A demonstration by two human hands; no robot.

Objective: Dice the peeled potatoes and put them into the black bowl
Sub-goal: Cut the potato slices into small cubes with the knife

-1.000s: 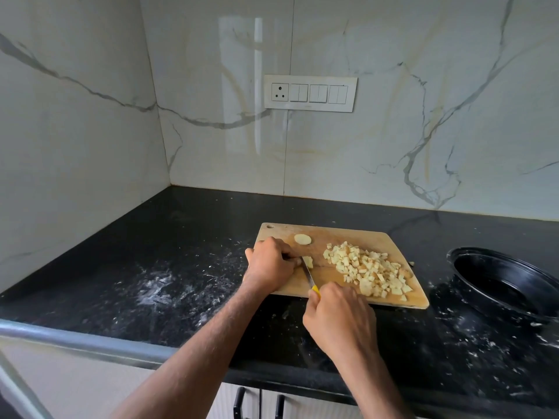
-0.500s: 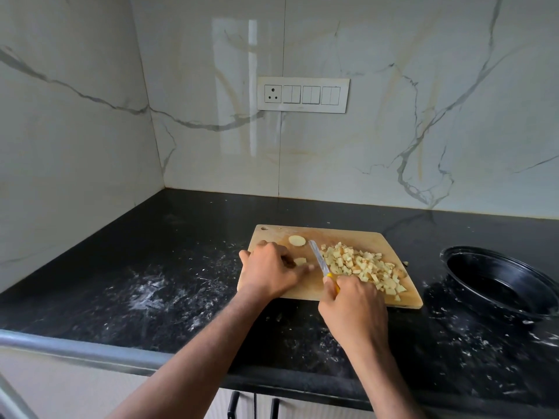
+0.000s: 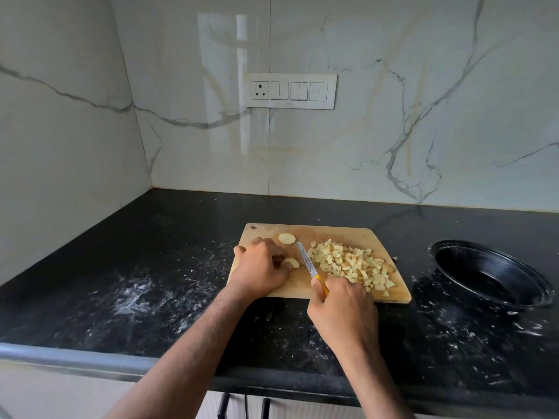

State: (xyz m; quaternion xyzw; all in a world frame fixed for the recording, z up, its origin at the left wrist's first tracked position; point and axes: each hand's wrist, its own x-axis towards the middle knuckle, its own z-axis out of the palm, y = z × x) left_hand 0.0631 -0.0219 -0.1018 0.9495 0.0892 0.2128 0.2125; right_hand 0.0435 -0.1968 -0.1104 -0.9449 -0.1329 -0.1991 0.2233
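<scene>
A wooden cutting board lies on the black counter. A heap of diced potato covers its right half. A round potato slice sits near the board's far left. My left hand rests on the board and pinches a small potato piece with its fingertips. My right hand grips the yellow handle of a knife, whose blade points away from me between the small piece and the heap. The black bowl stands to the right of the board, tilted and holding nothing.
White marble walls close the counter at the back and left, with a switch panel above the board. The black counter shows white smears. A metal rail runs along its front edge, and cabinet handles show below.
The knife has swung from beside my left fingers to the right, its blade now against the edge of the diced heap. My left hand stayed on the small piece.
</scene>
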